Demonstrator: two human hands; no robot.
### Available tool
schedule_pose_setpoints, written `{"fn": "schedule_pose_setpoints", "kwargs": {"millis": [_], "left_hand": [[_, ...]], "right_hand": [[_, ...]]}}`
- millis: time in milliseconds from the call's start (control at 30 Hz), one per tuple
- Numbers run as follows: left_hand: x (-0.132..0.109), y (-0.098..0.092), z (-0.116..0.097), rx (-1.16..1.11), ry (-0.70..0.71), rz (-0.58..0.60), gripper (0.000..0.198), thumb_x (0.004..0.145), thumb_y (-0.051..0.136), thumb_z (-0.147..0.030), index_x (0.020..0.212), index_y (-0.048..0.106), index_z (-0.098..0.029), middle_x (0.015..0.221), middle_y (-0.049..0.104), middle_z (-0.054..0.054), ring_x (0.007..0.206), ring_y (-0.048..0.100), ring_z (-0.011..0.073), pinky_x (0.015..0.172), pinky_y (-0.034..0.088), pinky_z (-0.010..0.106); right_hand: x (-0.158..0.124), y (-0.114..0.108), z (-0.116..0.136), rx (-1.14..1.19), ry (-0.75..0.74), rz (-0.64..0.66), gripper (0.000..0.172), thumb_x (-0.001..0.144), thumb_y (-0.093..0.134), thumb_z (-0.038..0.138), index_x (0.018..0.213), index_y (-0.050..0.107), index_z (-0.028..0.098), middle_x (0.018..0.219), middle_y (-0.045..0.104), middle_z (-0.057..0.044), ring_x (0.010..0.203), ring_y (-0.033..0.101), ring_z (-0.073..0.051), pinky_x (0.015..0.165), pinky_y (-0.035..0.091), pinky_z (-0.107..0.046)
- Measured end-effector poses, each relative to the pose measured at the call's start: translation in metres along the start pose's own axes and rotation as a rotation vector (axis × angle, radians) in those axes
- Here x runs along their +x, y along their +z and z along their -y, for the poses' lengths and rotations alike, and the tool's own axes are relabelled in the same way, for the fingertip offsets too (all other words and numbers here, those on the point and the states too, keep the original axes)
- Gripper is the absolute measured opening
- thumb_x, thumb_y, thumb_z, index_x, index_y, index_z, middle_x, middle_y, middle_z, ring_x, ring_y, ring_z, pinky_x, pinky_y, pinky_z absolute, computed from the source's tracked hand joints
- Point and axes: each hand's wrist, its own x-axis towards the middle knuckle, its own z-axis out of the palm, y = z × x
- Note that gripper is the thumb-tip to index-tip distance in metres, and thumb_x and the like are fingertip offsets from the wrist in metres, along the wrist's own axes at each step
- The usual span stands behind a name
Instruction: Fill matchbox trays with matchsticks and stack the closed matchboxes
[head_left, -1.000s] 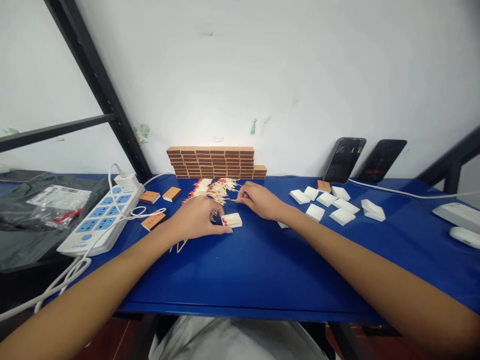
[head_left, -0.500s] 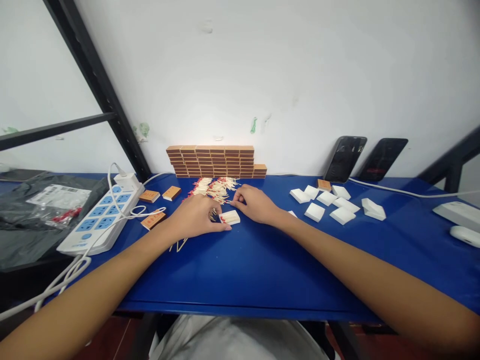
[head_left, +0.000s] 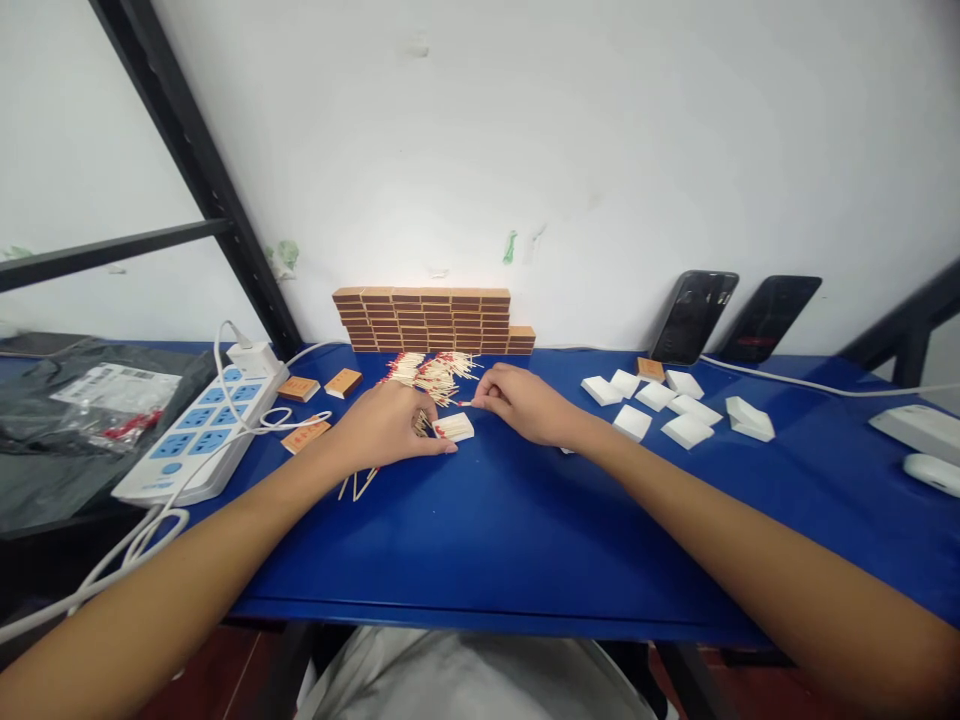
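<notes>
My left hand (head_left: 390, 422) curls around the left end of a small white matchbox tray (head_left: 454, 428), with the thumb along its near side. Some red-headed matches lie inside the tray. More match sticks (head_left: 422, 426) show beneath the curled fingers; whether the hand grips them I cannot tell. My right hand (head_left: 517, 402) is closed in a pinch on a single match (head_left: 466, 404), its red head pointing left, just beyond the tray. Behind both hands lies a loose pile of matches (head_left: 431, 378).
A stacked wall of matchboxes (head_left: 424, 322) stands at the back. Several white trays (head_left: 688, 431) lie at right, near two phones (head_left: 694, 318). Orange matchbox sleeves (head_left: 299, 389) and a power strip (head_left: 202, 425) with cables are at left. Stray matches (head_left: 365, 485) lie in front of my left wrist.
My right hand has drawn slightly back from the pile, and the match in its fingertips now shows clearly. My left hand and the tray have shifted slightly left.
</notes>
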Motion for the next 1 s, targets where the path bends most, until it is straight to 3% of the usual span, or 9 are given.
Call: {"fn": "schedule_pose_setpoints", "kwargs": {"millis": [200,333,500,800,1000], "left_hand": [[0.000,0.001,-0.001,-0.028,0.036,0.024,0.044,0.078,0.080,-0.063,0.086,0.079,-0.020,0.064,0.067,0.001,0.062,0.059,0.0164,0.057,0.033,0.026],[-0.002,-0.003,-0.003,-0.087,0.080,0.073,0.042,0.077,0.082,-0.060,0.087,0.079,-0.020,0.063,0.065,0.000,0.058,0.056,0.0143,0.056,0.033,0.025],[-0.003,-0.007,-0.004,-0.139,0.078,0.113,0.038,0.076,0.083,-0.057,0.085,0.080,-0.020,0.062,0.064,-0.001,0.058,0.056,0.0135,0.053,0.033,0.025],[-0.002,-0.007,-0.006,-0.120,0.084,0.113,0.039,0.076,0.084,-0.056,0.087,0.080,-0.019,0.067,0.065,0.000,0.060,0.056,0.0136,0.054,0.033,0.025],[-0.002,-0.006,-0.006,-0.119,0.092,0.095,0.041,0.077,0.082,-0.059,0.086,0.079,-0.020,0.066,0.065,0.000,0.060,0.057,0.0140,0.056,0.033,0.025]], "right_hand": [[-0.004,0.005,0.022,0.145,-0.123,0.103,0.013,0.096,0.066,0.025,0.087,0.069,0.018,0.084,0.064,-0.002,0.077,0.056,-0.015,0.069,0.039,-0.026],[0.023,0.008,0.010,0.188,-0.047,0.002,0.009,0.095,0.066,0.024,0.091,0.070,0.016,0.075,0.060,0.002,0.064,0.049,-0.011,0.063,0.036,-0.025],[0.039,0.017,-0.008,0.043,-0.127,0.019,0.008,0.090,0.073,0.023,0.092,0.070,0.016,0.085,0.065,-0.002,0.078,0.055,-0.014,0.070,0.038,-0.025],[0.011,0.010,-0.007,-0.161,0.060,0.145,0.017,0.102,0.056,0.027,0.098,0.069,0.017,0.109,0.069,-0.013,0.093,0.065,-0.023,0.081,0.045,-0.031],[-0.011,-0.008,-0.015,-0.127,0.003,0.196,0.026,0.106,0.043,0.028,0.097,0.065,0.016,0.106,0.065,-0.013,0.095,0.062,-0.023,0.086,0.047,-0.032]]}}
